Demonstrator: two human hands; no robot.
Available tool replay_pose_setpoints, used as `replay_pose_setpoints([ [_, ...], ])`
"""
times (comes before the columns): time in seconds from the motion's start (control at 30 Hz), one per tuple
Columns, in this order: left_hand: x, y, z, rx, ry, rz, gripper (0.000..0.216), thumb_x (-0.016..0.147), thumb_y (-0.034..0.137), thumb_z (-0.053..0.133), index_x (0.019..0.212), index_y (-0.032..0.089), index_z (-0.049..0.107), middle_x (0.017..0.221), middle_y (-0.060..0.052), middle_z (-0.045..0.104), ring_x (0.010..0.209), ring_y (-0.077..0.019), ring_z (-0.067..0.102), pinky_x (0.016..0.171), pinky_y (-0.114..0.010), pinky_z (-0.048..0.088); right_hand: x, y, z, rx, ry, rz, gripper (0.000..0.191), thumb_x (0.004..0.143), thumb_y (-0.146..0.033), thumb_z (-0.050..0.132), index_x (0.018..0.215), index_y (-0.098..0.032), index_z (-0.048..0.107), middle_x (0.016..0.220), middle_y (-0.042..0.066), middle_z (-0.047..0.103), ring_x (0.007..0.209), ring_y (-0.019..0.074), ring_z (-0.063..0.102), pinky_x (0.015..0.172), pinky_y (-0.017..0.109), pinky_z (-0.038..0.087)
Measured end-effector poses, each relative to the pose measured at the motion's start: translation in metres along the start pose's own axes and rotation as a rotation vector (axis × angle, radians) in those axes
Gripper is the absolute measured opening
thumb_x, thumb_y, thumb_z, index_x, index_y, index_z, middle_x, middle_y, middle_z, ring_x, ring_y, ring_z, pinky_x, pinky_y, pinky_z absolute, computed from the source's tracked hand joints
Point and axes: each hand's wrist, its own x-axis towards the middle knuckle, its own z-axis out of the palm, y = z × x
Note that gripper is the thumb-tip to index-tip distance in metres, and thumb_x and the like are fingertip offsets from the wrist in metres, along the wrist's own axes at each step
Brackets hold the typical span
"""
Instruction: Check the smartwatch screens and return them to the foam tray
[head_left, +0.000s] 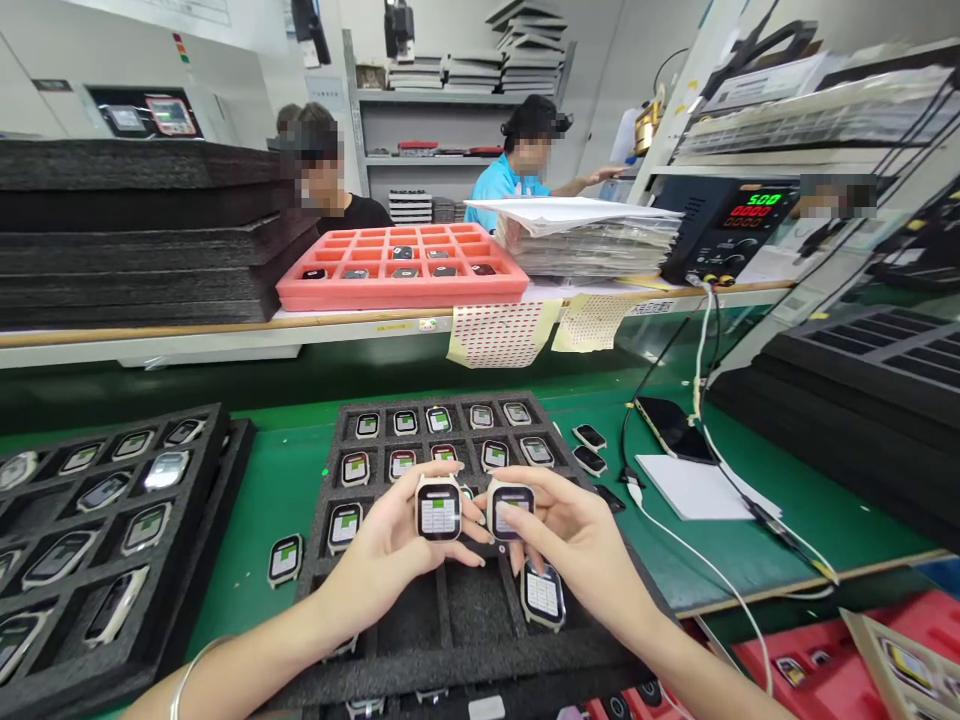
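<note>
My left hand (397,545) is closed around a smartwatch case (439,510), its lit screen facing me with a white and green table on it. Close beside it, my right hand (574,530) grips a second smartwatch case (512,497), the thumb lying over its screen. Both are held above a black foam tray (412,610) with square compartments. Lit watch cases sit in its back rows, and one watch case (543,595) lies just below my right hand. Part of the tray is hidden by my hands.
Another foam tray of watches (105,490) stands at left, with a loose watch (286,560) between the trays. A red tray (401,265) and a power supply (731,230) occupy the shelf. Cables, a phone (675,428) and white paper (701,487) lie at right. Two co-workers sit beyond.
</note>
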Motion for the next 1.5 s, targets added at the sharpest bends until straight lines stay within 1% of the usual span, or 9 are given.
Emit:
replay_pose_setpoints([
  [0.27, 0.004, -0.002, -0.006, 0.027, 0.033, -0.025, 0.034, 0.09, 0.026, 0.056, 0.123, 0.018, 0.05, 0.096, -0.012, 0.065, 0.089, -0.0258, 0.065, 0.069, -0.033, 0.056, -0.006, 0.0, -0.009, 0.1, -0.227, 0.017, 0.045, 0.082, -0.023, 0.068, 0.124, -0.023, 0.054, 0.09, 0.007, 0.069, 0.068, 0.0173, 0.067, 0.052, 0.024, 0.054],
  [0.57, 0.003, 0.0, -0.003, 0.024, 0.033, 0.036, 0.058, 0.075, 0.012, 0.071, 0.128, 0.02, 0.048, 0.1, -0.009, 0.063, 0.089, -0.023, 0.063, 0.079, -0.037, 0.055, -0.007, 0.001, -0.009, 0.119, -0.185, 0.032, 0.045, 0.081, -0.018, 0.068, 0.124, -0.024, 0.055, 0.096, 0.008, 0.068, 0.069, 0.0172, 0.066, 0.052, 0.025, 0.056],
  [0.77, 0.003, 0.0, -0.001, 0.103, 0.072, 0.011, 0.052, 0.08, 0.018, 0.069, 0.128, 0.021, 0.048, 0.094, -0.007, 0.063, 0.083, -0.02, 0.064, 0.073, -0.032, 0.056, -0.006, 0.007, -0.01, 0.171, -0.193, -0.01, 0.037, 0.085, -0.026, 0.063, 0.122, -0.022, 0.057, 0.086, 0.007, 0.069, 0.065, 0.018, 0.067, 0.047, 0.023, 0.053],
  [0.9, 0.001, 0.001, -0.001, 0.102, 0.025, 0.028, 0.045, 0.079, 0.013, 0.067, 0.121, 0.021, 0.052, 0.092, -0.006, 0.062, 0.083, -0.0195, 0.062, 0.073, -0.032, 0.056, -0.006, 0.008, -0.01, 0.077, -0.121, 0.01, 0.032, 0.088, -0.035, 0.059, 0.116, -0.019, 0.06, 0.072, 0.004, 0.066, 0.054, 0.0154, 0.065, 0.043, 0.021, 0.05],
  [1.0, 0.002, 0.0, -0.002, 0.13, -0.013, 0.047, 0.035, 0.083, 0.015, 0.064, 0.115, 0.02, 0.053, 0.091, -0.006, 0.061, 0.084, -0.0197, 0.062, 0.07, -0.032, 0.056, -0.007, 0.007, -0.009, 0.028, -0.087, 0.023, 0.027, 0.087, -0.032, 0.061, 0.111, -0.021, 0.063, 0.075, 0.003, 0.065, 0.051, 0.0123, 0.062, 0.041, 0.019, 0.049],
  [1.13, 0.005, -0.001, -0.003, 0.187, 0.043, 0.038, 0.025, 0.088, 0.023, 0.059, 0.111, 0.017, 0.052, 0.084, -0.006, 0.061, 0.076, -0.0189, 0.063, 0.062, -0.029, 0.057, -0.009, 0.005, -0.01, 0.055, -0.193, 0.012, 0.034, 0.088, -0.03, 0.061, 0.121, -0.023, 0.058, 0.076, 0.003, 0.066, 0.058, 0.0137, 0.064, 0.046, 0.02, 0.051],
  [1.27, 0.009, -0.002, -0.005, 0.204, 0.1, 0.017, 0.023, 0.089, 0.026, 0.057, 0.108, 0.015, 0.052, 0.08, -0.006, 0.061, 0.071, -0.0183, 0.063, 0.055, -0.027, 0.056, -0.011, 0.003, -0.01, 0.072, -0.287, 0.019, 0.046, 0.087, -0.024, 0.062, 0.131, -0.027, 0.049, 0.103, 0.008, 0.066, 0.074, 0.0168, 0.067, 0.056, 0.024, 0.055],
  [1.37, 0.008, -0.002, -0.007, 0.179, 0.091, 0.039, 0.03, 0.084, 0.019, 0.061, 0.113, 0.017, 0.051, 0.088, -0.006, 0.062, 0.077, -0.0187, 0.063, 0.063, -0.029, 0.057, -0.011, 0.005, -0.01, 0.018, -0.298, 0.029, 0.05, 0.086, -0.023, 0.063, 0.133, -0.027, 0.047, 0.11, 0.01, 0.064, 0.077, 0.0176, 0.067, 0.059, 0.026, 0.057],
  [1.5, 0.003, 0.0, -0.008, 0.082, 0.01, 0.07, 0.056, 0.074, 0.007, 0.066, 0.125, 0.02, 0.046, 0.101, -0.007, 0.061, 0.089, -0.0201, 0.061, 0.077, -0.033, 0.056, -0.01, 0.01, -0.008, -0.026, -0.239, 0.037, 0.047, 0.086, -0.021, 0.063, 0.13, -0.026, 0.049, 0.09, 0.005, 0.066, 0.071, 0.0166, 0.066, 0.053, 0.023, 0.056],
])
